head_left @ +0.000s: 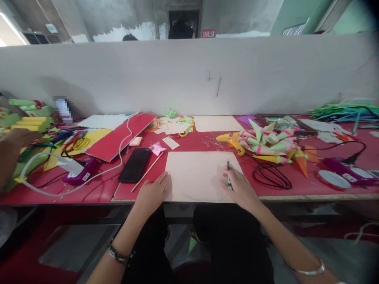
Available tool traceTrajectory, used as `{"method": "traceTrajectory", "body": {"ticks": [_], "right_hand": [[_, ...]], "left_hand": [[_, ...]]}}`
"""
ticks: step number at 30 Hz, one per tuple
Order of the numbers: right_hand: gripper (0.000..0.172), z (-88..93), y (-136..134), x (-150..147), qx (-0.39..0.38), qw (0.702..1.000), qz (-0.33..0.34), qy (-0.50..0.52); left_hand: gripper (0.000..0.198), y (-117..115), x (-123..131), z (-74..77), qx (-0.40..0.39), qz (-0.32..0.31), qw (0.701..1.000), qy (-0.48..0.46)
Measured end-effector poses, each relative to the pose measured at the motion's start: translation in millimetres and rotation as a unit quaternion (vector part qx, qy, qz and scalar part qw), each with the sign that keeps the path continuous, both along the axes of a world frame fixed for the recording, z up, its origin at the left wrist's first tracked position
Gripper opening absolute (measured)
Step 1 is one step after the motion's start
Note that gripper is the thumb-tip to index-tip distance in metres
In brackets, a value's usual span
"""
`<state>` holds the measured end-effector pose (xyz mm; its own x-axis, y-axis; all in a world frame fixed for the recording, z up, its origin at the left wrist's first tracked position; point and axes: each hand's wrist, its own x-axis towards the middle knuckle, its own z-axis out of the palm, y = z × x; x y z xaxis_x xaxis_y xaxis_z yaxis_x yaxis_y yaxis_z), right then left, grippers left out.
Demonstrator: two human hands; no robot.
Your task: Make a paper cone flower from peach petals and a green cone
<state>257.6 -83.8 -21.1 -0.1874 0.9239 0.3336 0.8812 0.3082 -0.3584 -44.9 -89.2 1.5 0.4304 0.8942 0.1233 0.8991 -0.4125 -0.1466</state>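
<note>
A cream sheet of paper [195, 173] lies flat at the front edge of the red table, with a faint curved line along its lower part. My right hand [238, 185] rests on the sheet's right side, closed around a dark pen [228, 173] held nearly upright. On the sheet's left edge my left hand [155, 191] lies flat with its fingers stretched out, holding nothing. Just left of that hand are a thin wooden stick [146, 172] and a black phone [134, 165].
Right of the sheet are an orange glue gun [233, 141], a pile of paper cones [269, 140] and a coiled black cable [271, 173]. A red board [121, 136] and a purple power strip [81, 172] lie left. Another person's arm [14, 150] reaches in at far left.
</note>
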Motion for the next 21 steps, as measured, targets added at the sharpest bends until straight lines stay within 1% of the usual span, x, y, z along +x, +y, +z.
{"method": "traceTrajectory", "body": {"ticks": [3, 7, 10, 13, 15, 17, 18, 19, 21], "right_hand": [[0.023, -3.8, 1.7, 6.7, -0.001, 0.999, 0.025, -0.03], [0.025, 2.6, 16.1, 10.5, -0.028, 0.994, 0.102, -0.017], [0.027, 8.1, 30.1, 18.0, -0.054, 0.986, 0.157, 0.001], [0.027, 12.5, 43.2, 25.5, -0.076, 0.974, 0.213, 0.03], [0.026, 17.1, 48.3, 23.3, -0.078, 0.973, 0.202, 0.082], [0.029, 23.7, 48.4, 11.0, -0.064, 0.971, 0.154, 0.172], [0.031, 27.5, 46.7, 0.9, -0.059, 0.963, 0.14, 0.224], [0.033, 31.1, 44.3, -11.2, -0.064, 0.95, 0.151, 0.266], [0.031, 36.7, 38.8, -38.4, -0.081, 0.921, 0.18, 0.336]], "left_hand": [[0.037, -5.8, 0.3, 0.4, 0.019, -0.021, 1.0, 0.01], [0.03, -10.6, -2.3, 9.4, 0.039, 0.005, 0.999, -0.002], [0.032, -5.4, -6.8, 11.3, 0.051, -0.001, 0.998, -0.02], [0.037, 3.7, -10.8, 7.6, 0.035, -0.018, 0.999, -0.032], [0.04, 7.3, -11.0, 5.1, 0.017, -0.016, 0.999, -0.03], [0.04, 7.1, -7.9, 4.0, 0.003, -0.006, 1.0, -0.019], [0.039, 5.8, -5.2, 4.0, 0.0, -0.001, 1.0, -0.015], [0.038, 3.8, -1.9, 4.2, 0.001, 0.003, 1.0, -0.012], [0.036, -0.6, 5.2, 5.1, 0.01, 0.008, 1.0, -0.009]]}}
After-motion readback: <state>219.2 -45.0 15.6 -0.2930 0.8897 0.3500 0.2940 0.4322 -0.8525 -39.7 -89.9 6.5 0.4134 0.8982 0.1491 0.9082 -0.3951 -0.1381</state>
